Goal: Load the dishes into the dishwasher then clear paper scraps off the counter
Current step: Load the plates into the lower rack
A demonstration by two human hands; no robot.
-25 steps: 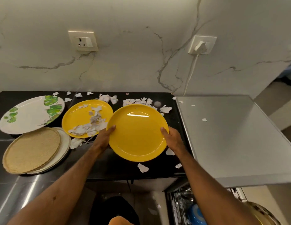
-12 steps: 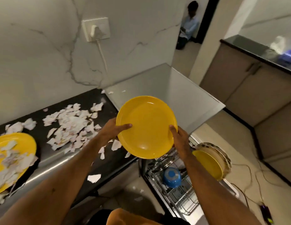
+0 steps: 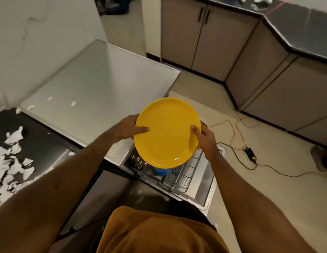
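Over at nine o'clock, paper scraps [image 3: 11,161] lie heaped on the dark desk [image 3: 40,141], and a few more bits sit on the silver appliance top [image 3: 97,84] up at ten. Moving in, the left grip [image 3: 128,129] clamps the yellow plate [image 3: 166,139] at its nine o'clock rim, thumb laid flat across the face, fingers tucked behind. The plate is dead centre, up in the air, tilted with its face to the camera, right above the open dishwasher rack [image 3: 183,178] and clear of it. A blue cup [image 3: 161,171] peeks out of the rack just under the plate's six o'clock edge. The right grip [image 3: 204,138] pinches the rim at three o'clock, thumb on the face, fingers wrapped behind. Out at three o'clock, cables [image 3: 237,148] trail across the pale floor [image 3: 268,189] to a small black box [image 3: 250,153], and brown cabinets [image 3: 204,39] run from twelve round to two.
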